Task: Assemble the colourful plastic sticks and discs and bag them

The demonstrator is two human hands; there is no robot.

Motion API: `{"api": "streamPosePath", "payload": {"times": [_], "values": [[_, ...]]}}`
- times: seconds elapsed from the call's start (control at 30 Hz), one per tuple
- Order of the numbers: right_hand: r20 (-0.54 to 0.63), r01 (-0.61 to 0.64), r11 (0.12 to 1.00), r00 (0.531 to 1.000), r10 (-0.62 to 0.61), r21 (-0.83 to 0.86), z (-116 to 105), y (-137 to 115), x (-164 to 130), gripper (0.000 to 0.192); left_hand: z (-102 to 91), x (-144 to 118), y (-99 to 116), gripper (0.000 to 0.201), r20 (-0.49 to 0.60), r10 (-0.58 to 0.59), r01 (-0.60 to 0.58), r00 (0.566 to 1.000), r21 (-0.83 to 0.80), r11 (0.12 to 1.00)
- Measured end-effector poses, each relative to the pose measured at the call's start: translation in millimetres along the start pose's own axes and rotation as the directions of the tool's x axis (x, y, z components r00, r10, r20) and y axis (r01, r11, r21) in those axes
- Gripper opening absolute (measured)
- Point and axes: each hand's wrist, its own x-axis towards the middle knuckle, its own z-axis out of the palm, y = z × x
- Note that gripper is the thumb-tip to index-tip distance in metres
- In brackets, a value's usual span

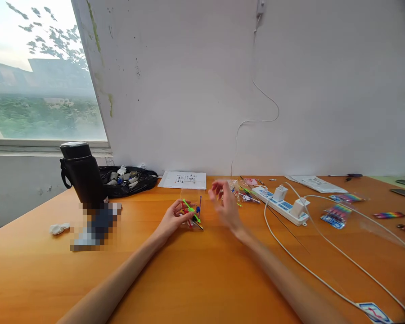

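Note:
My left hand [173,218] is closed on a small clear plastic bag [191,198] near the middle of the table. Thin coloured plastic pieces [192,210], green, blue, red and black, show in or against the bag; their exact kind is too small to tell. To the right, my right hand [226,204] is raised over the table, apart from the bag and smeared by motion. Its fingers are bent, and whether anything is between them cannot be made out. Behind it lies a pile of small coloured parts and clear bags [245,193].
A black flask [83,175] stands left, by a black bag [145,180] of waste. White paper [182,179] lies against the wall. Rightward are a power strip [283,207] with chargers, trailing white cables [280,249] and rainbow-coloured packs [337,215]. A crumpled tissue [59,228] lies far left.

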Motion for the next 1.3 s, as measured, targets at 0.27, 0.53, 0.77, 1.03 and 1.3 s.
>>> {"api": "streamPosePath", "payload": {"times": [0.27,0.53,0.77,1.03,1.3], "values": [[0.524,-0.372,0.904,0.824,0.216,0.212,30.7,57.8,-40.0,0.039,-2.9,-0.5,0.2,0.058,0.027,-0.043,0.044,0.999,-0.047,0.998],[0.605,-0.399,0.891,0.771,0.199,0.215,26.4,45.4,-40.2,0.031,-2.0,-3.3,12.6,0.046,-0.001,-0.025,0.025,1.0,-0.074,0.997],[0.379,-0.396,0.799,0.897,0.229,0.453,29.9,48.5,-37.6,0.037,-3.8,-3.0,6.2,0.037,0.019,-0.006,0.006,1.0,0.003,1.0],[0.346,-0.399,0.775,0.905,0.248,0.49,26.4,42.0,-37.4,0.034,-3.0,-4.3,9.5,0.041,0.025,-0.097,0.097,0.995,0.003,0.995],[0.304,-0.393,0.772,0.914,0.269,0.499,27.1,45.2,-38.6,0.031,-8.4,-1.0,9.5,0.036,-0.009,-0.067,0.068,0.998,0.033,0.997]]}}
